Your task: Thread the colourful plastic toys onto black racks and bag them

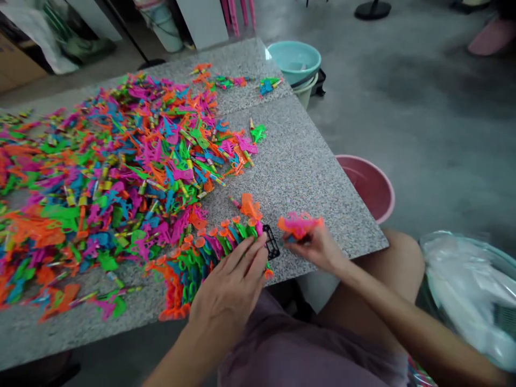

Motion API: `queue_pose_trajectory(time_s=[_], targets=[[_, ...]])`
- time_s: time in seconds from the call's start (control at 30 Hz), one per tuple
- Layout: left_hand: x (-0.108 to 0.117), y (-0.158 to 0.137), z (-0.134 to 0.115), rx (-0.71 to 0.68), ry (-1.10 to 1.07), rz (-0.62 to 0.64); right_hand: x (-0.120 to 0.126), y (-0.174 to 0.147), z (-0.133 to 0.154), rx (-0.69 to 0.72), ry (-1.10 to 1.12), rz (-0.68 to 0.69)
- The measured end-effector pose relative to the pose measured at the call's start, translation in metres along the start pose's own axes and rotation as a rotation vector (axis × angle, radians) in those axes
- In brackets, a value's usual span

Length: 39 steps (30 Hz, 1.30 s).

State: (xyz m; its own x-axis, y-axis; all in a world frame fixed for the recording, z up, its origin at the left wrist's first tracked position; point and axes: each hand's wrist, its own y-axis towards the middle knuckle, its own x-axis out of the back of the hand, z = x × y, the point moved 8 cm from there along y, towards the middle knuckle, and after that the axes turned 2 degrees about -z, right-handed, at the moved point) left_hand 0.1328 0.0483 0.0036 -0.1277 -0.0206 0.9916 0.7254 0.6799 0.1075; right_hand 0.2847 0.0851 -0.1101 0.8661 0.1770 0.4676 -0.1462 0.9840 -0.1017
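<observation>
Toys (201, 250) lined up, lower centre of frame; left hand (234, 277) laid over end, grip unclear, probably steadying them; right hand (316, 244) pinches bunch (298, 224) near rack (272, 243).

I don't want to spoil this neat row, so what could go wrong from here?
The row of plastic pieces lies close to the edge of the table; a push from the left hand might tip some off. The pink and orange pieces in the right hand could slip out. Loose pieces from the nearby pile might get mixed in.
</observation>
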Motion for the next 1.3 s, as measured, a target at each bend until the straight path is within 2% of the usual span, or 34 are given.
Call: queue_pose_trajectory(time_s=[0.07, 0.13, 0.4, 0.53, 0.63, 0.73, 0.77, 0.8, 0.87, 0.9, 0.93, 1.0, 1.07, 1.1, 1.17, 1.3], targets=[[0.001, 0.0, 0.0, 0.0, 0.009, 0.002, -0.017, -0.023, 0.006, 0.016, 0.068, -0.022], [0.001, 0.001, 0.001, 0.007, 0.012, 0.005, -0.029, -0.03, 0.016, 0.046, 0.035, -0.03], [0.002, 0.001, 0.001, 0.017, -0.037, -0.005, -0.031, -0.012, 0.036, 0.096, -0.148, 0.085], [0.003, 0.001, 0.001, 0.003, -0.025, -0.048, -0.046, -0.016, 0.046, 0.106, -0.323, 0.141], [-0.001, -0.002, 0.0, -0.036, 0.02, -0.011, -0.048, -0.013, 0.053, 0.161, -0.401, 0.191], [-0.006, -0.006, -0.002, -0.072, 0.071, 0.065, -0.038, 0.009, 0.058, 0.274, -0.349, 0.352], [-0.006, -0.006, -0.002, -0.077, 0.084, 0.075, -0.031, 0.024, 0.061, 0.306, -0.361, 0.356], [-0.006, -0.007, -0.002, -0.077, 0.096, 0.076, -0.023, 0.043, 0.065, 0.347, -0.404, 0.321], [-0.004, -0.006, -0.001, -0.069, 0.107, 0.049, -0.015, 0.084, 0.083, 0.486, -0.556, 0.167], [-0.002, -0.005, 0.0, -0.065, 0.11, 0.024, -0.023, 0.1, 0.096, 0.623, -0.635, 0.143], [-0.001, -0.004, 0.0, -0.069, 0.112, -0.001, -0.039, 0.112, 0.108, 0.772, -0.705, 0.178], [0.001, -0.003, -0.001, -0.091, 0.117, -0.028, -0.074, 0.127, 0.119, 1.012, -0.809, 0.325], [0.001, -0.003, 0.0, -0.11, 0.127, -0.018, -0.091, 0.139, 0.116, 1.094, -0.867, 0.432], [0.0, -0.003, 0.0, -0.114, 0.13, -0.006, -0.09, 0.144, 0.111, 1.081, -0.884, 0.457], [0.0, -0.004, 0.001, -0.112, 0.129, 0.008, -0.066, 0.15, 0.094, 0.976, -0.891, 0.454], [0.001, -0.006, 0.001, -0.116, 0.119, -0.013, 0.014, 0.132, 0.051, 0.761, -0.871, 0.339]])
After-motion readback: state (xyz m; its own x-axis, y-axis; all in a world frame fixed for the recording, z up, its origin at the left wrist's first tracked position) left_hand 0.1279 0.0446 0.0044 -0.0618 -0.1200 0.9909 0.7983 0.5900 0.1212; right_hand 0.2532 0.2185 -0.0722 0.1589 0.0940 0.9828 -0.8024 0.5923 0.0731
